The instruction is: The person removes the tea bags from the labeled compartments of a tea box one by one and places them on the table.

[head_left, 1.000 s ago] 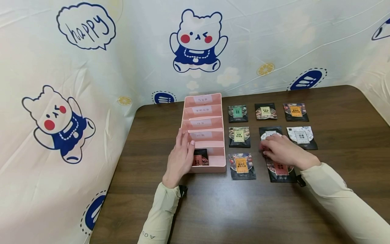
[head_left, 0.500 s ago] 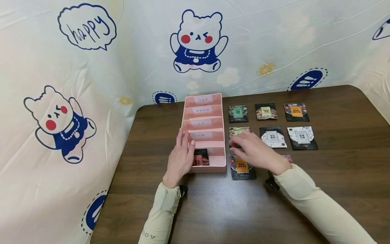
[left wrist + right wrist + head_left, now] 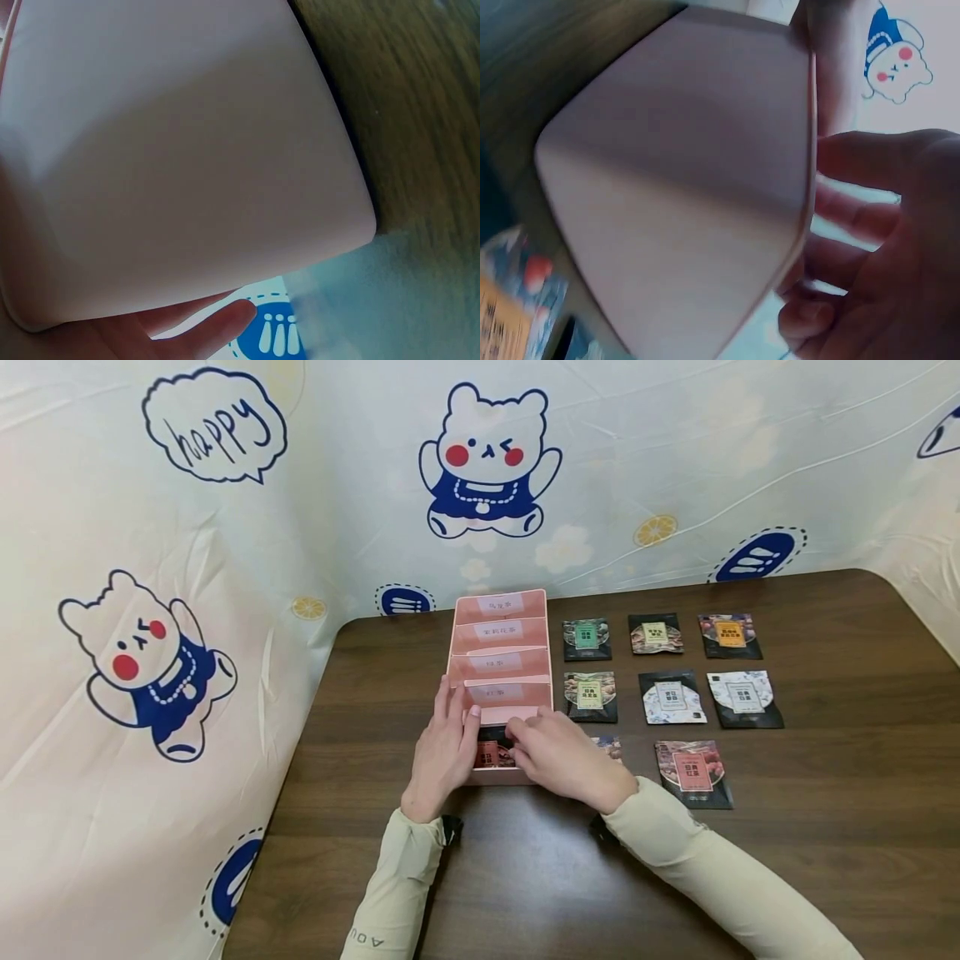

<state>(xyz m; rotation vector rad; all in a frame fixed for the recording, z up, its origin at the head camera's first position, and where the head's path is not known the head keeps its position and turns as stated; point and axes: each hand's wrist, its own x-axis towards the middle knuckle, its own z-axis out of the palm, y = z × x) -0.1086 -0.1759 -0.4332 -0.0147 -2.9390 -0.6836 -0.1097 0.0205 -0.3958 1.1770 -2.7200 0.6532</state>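
A long pink divided box [image 3: 502, 778] stands on the table. My left hand [image 3: 441, 752] grips its left wall, thumb over the rim and fairly straight fingers along the outside; the left wrist view shows fingers [image 3: 217, 330] beside the pink wall. In the nearest compartment a dark tea sachet [image 3: 491, 755] with a red label leans, partly covered. My right hand [image 3: 566, 756] reaches over the box's front right corner, fingers bent into that compartment by the sachet's right edge. In the right wrist view its fingers [image 3: 851, 210] pass over the rim; whether they pinch the sachet I cannot tell.
Right of the box, tea sachets lie in rows: green [image 3: 587, 639], yellow-green [image 3: 590, 696], orange [image 3: 730, 635], white [image 3: 671, 697] and red [image 3: 693, 772]. An orange-labelled one [image 3: 609, 747] is mostly under my right hand. A patterned cloth [image 3: 615, 468] hangs behind the table.
My right hand has moved left from the white and red sachets, across the nearer sachets, to the box's front compartment. My left hand and the box have stayed in place.
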